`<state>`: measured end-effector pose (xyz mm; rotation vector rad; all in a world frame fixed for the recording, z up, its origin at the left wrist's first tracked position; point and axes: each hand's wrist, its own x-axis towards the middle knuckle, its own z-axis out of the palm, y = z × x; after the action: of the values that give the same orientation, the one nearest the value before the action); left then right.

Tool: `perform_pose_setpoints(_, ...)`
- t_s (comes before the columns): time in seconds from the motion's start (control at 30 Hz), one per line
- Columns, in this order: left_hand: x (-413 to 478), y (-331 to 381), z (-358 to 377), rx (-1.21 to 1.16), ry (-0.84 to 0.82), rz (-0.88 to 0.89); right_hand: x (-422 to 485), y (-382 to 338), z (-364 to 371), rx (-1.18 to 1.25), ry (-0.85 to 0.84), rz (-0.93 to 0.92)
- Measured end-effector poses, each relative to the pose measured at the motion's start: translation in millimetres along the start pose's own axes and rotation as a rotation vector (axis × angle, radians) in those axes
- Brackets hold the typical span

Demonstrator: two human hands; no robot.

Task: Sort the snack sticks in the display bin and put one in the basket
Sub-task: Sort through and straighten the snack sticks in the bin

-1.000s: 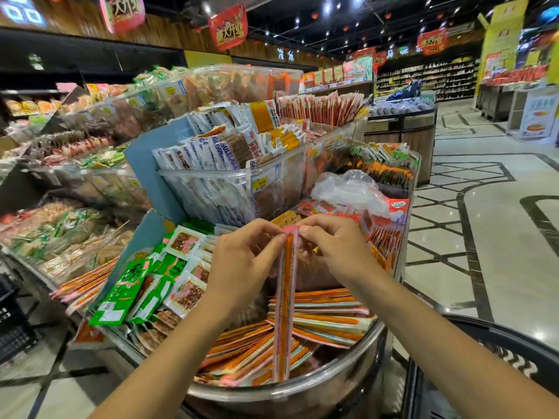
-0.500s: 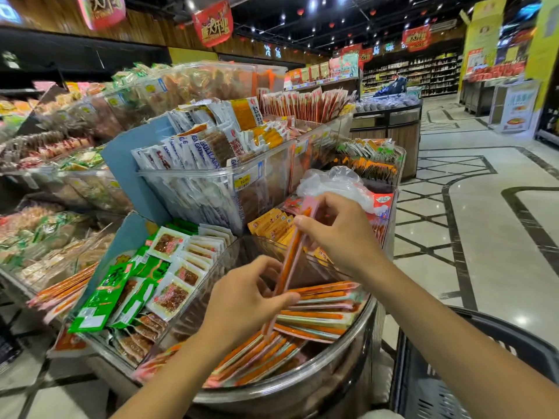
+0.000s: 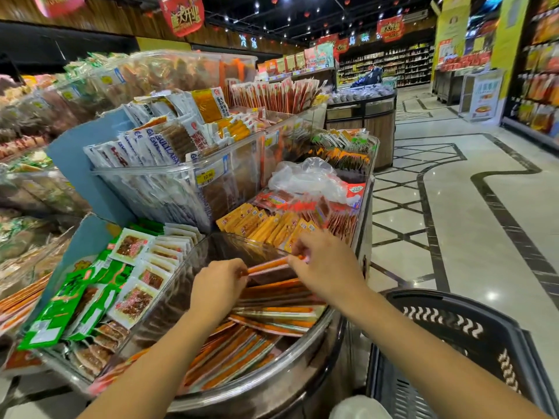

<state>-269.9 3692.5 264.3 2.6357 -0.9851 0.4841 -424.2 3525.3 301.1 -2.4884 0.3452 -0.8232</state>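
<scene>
with each grip pinching one end, the left hand (image 3: 217,287) and right hand (image 3: 328,267) hold a snack stick (image 3: 267,265) nearly level over the far side of the display bin (image 3: 272,385), and it seems best to lower it flat, parallel to the stacked sticks (image 3: 272,309).

One left hand (image 3: 216,287), one right hand (image 3: 328,267), one held snack stick (image 3: 269,265), one display bin (image 3: 257,385), one black basket (image 3: 453,306).

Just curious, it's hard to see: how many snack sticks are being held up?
1: the snack stick spans between left hand and right hand, above the display bin. Another could hide behind it.
</scene>
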Motion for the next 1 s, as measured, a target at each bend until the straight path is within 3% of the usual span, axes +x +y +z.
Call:
perform_pose_setpoints(0.2,8,5,30,-0.013,-0.154,-0.067,-10,19,7,-0.385,-0.114,-0.093)
perform_pose_setpoints(0.53,4,-16,19,-0.177,-0.402,0.061,-14,2,14,-0.564,-0.095,-0.081)
perform_pose_setpoints(0.7,-4,-39,-29,-0.257,-0.102,0.136,-9,-22,25,-0.481,-0.084,-0.161)
perform_pose_setpoints(0.87,-22,-81,-65,-0.114,0.253,0.185,-3,-48,51,-0.354,-0.155,-0.241)
perform_pose_setpoints(1.0,-34,-115,-61,-0.056,0.223,0.183,-1,-69,76,-0.244,-0.361,-0.295)
